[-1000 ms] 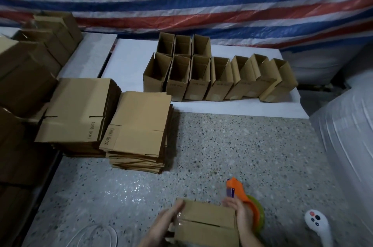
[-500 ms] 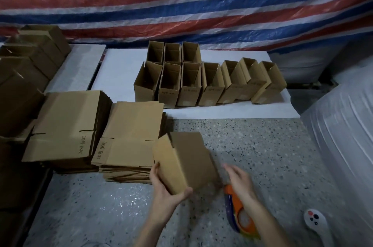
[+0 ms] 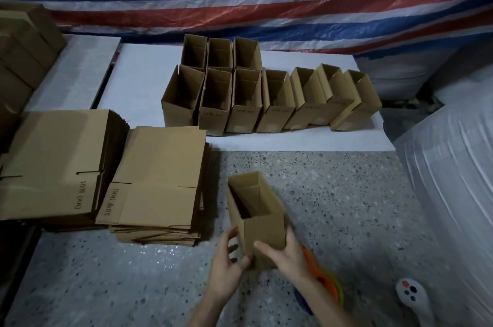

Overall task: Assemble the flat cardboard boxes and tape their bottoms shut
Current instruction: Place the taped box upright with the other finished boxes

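An assembled cardboard box [image 3: 262, 222] stands on the speckled floor with its open end up, tilted slightly away from me. My left hand [image 3: 226, 260] grips its lower left corner, thumb on the front face. My right hand [image 3: 286, 254] holds the lower right side, fingers laid across the front. Behind my right forearm an orange tape dispenser [image 3: 324, 280] lies on the floor. Two stacks of flat boxes [image 3: 157, 174] [image 3: 58, 161] sit to the left.
Several finished open boxes [image 3: 266, 97] stand in rows on a white board [image 3: 293, 142] ahead. More cardboard [image 3: 24, 54] is piled at far left. A white wrapped bundle [image 3: 453, 180] fills the right side, and a white controller [image 3: 412, 297] lies at lower right.
The box has been turned open end up and set on the floor. My right hand left the tape dispenser and took hold of the box beside my left hand.
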Tool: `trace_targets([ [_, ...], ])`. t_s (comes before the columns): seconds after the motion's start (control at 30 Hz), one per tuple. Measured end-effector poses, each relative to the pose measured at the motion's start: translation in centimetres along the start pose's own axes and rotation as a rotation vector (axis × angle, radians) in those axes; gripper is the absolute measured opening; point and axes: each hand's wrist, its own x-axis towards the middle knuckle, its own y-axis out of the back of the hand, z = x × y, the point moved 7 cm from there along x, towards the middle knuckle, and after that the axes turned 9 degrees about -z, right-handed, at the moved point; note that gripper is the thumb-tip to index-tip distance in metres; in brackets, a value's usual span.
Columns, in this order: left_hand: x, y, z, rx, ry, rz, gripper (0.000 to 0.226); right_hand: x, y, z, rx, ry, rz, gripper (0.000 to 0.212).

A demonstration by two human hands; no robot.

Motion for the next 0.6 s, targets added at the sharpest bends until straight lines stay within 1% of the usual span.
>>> trace_targets([
  [0.07, 1.4, 0.1, 0.6, -0.025, 0.000, 0.002, 0.068, 0.6, -0.1, 0.4, 0.057, -0.006, 0.009, 0.085],
  [0.1, 2.3, 0.2, 1.0, -0.023, -0.003, -0.002, 0.067, 1.0, 0.0, 0.5, 0.115, -0.012, 0.023, 0.085],
  [0.17, 4.1, 0.2, 1.9, -0.019, -0.007, -0.037, 0.066, 1.8, 0.8, 0.2, 0.199, -0.010, 0.065, 0.089],
  [0.3, 6.9, -0.4, 3.7, -0.047, -0.014, -0.132, 0.068, 3.8, 2.6, -1.3, 0.263, 0.002, 0.166, 0.096],
  [0.37, 8.5, -0.8, 4.5, -0.078, -0.026, -0.164, 0.069, 5.2, 3.2, -2.4, 0.325, 0.007, 0.189, 0.095],
  [0.5, 12.6, -1.7, 6.6, -0.122, -0.040, -0.187, 0.070, 7.9, 5.1, -5.3, 0.376, 0.039, 0.246, 0.089],
  [0.6, 15.7, -2.6, 8.6, -0.087, -0.038, -0.220, 0.066, 9.7, 6.8, -6.2, 0.498, 0.049, 0.258, 0.095],
])
